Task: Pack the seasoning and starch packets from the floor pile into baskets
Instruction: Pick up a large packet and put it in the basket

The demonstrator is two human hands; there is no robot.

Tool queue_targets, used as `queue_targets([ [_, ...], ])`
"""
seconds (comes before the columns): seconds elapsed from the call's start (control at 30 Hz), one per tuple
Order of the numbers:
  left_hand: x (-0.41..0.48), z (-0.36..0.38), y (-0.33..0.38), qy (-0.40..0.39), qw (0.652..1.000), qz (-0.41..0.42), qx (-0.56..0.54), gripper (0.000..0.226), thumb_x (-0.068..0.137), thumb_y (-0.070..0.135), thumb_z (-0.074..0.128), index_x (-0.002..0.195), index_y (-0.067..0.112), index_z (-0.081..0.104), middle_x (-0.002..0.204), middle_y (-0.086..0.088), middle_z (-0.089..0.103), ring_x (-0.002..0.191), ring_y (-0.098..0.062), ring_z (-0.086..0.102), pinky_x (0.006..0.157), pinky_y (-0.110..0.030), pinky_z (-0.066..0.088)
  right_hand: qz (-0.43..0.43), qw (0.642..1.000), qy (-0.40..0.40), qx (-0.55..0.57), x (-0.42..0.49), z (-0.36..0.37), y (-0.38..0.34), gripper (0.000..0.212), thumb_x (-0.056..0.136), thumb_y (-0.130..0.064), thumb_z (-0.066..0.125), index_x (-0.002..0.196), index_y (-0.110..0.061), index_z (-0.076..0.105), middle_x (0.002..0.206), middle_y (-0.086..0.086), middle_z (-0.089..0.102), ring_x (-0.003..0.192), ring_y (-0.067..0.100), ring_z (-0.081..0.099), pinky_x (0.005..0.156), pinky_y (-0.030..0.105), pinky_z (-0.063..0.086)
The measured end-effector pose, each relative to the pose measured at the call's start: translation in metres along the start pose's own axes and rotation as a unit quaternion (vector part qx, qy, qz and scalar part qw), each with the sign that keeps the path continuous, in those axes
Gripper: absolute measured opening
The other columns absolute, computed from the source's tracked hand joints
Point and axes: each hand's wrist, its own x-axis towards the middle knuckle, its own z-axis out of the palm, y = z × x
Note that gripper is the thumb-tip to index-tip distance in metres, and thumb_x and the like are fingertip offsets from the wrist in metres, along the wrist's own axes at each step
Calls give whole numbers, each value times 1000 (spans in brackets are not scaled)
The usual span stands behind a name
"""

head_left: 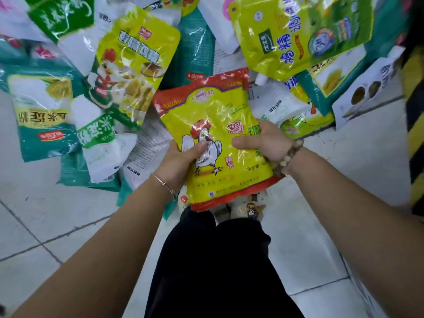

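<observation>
yellow glossy film with red bands at both ends and a white hen printed on the front: the seasoning packet (213,115) is up off the floor (46,226), held between both hands above the person's feet. just beyond it lies the pile (128,72) of green, yellow and white packets. no basket is in view.

the packet looks soft and fairly full, so its contents will probably shift and sag when it is tilted. the shiny film is likely slippery, and a light pinch could slide. it seems neither fragile nor heavy. the safest hold is probably the one used now, at the two side edges around the middle. the flat sealed red bands would do for one hand.

the left hand (179,164) grips the left edge, its fingers closed narrow on the film. the left thumb (198,148) presses the front over the hen, and the rest is hidden behind. the right hand (270,143) grips the right edge the same way. the right thumb (243,141) lies across the front and the fingers curl round the back.
</observation>
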Motion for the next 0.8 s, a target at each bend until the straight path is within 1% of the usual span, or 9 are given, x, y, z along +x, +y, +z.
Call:
queue_targets([
  [0.07, -4, 3, -3, -8, 998, 15, -55, 108, 44, 43, 92, 136, 10, 45, 126, -8, 61, 109, -21, 63, 84, -39, 54, 2, 1000, 6, -10, -4, -1, 7, 51, 73, -22, 77, 119, -15, 56, 103, -8, 65, 89, 7, 64, 78, 20, 55],
  [0.13, -8, 5, -6, -2, 996, 23, -81, 84, 54, 26, 90, 128, 10, 54, 117, -11, 66, 102, -27, 66, 78, -46, 56, 8, 1000, 24, -17, -4, 2, 13, 81, 61, -39, 83, 130, -12, 51, 119, -2, 63, 107, 16, 60, 93, 31, 51],
  [0.17, -12, 6, -5, 5, 996, 31, -89, 74, 57, 21, 88, 124, 10, 57, 115, -12, 67, 101, -30, 67, 80, -51, 55, 11, 999, 30, -19, -2, 4, 15, 81, 62, -42, 82, 130, -12, 52, 122, 1, 61, 111, 20, 59, 97, 38, 48],
  [0.23, -16, 7, -7, 29, 992, 60, -106, 54, 60, 12, 84, 111, 11, 64, 108, -13, 69, 98, -33, 67, 83, -55, 53, 6, 997, 67, -23, 3, 6, 18, 51, 78, -36, 73, 119, -12, 57, 115, 2, 63, 107, 21, 60, 97, 39, 48],
  [0.33, -19, 4, -7, 67, 985, 92, -132, 37, 71, 1, 75, 105, 10, 65, 96, -7, 73, 86, -27, 70, 74, -45, 57, -15, 968, 251, -11, 19, -5, 19, 33, 87, -36, 62, 111, -13, 57, 113, 5, 60, 107, 21, 58, 91, 34, 47],
  [0.4, -17, -3, -7, 92, 981, 97, -139, 48, 71, 5, 76, 117, 6, 60, 98, -6, 72, 85, -23, 70, 73, -41, 58, -10, 930, 357, -85, 34, -19, 18, 49, 87, -35, 63, 127, -11, 48, 131, 8, 49, 117, 24, 50, 93, 34, 41],
  [0.5, -18, -8, -3, 116, 975, 98, -159, 93, 47, 27, 88, 130, 5, 51, 118, -14, 65, 103, -30, 65, 89, -52, 52, 34, 881, 392, -263, 53, -30, 18, 75, 82, -38, 68, 141, -11, 31, 147, 10, 30, 129, 31, 37, 101, 43, 36],
  [0.67, -12, -12, 0, 91, 974, 90, -187, 71, 62, 17, 79, 128, 6, 54, 118, -19, 64, 103, -37, 64, 85, -59, 51, 69, 831, 421, -358, 67, -20, 23, 99, 76, -48, 71, 148, -13, 14, 155, 8, 15, 135, 30, 27, 106, 42, 22],
  [0.8, -8, -9, 3, 104, 976, 91, -166, 77, 56, 19, 83, 126, 6, 55, 115, -17, 66, 100, -35, 66, 84, -57, 52, 66, 811, 435, -385, 71, -35, 15, 81, 75, -49, 70, 138, -13, 35, 148, 11, 30, 132, 30, 32, 104, 41, 24],
])
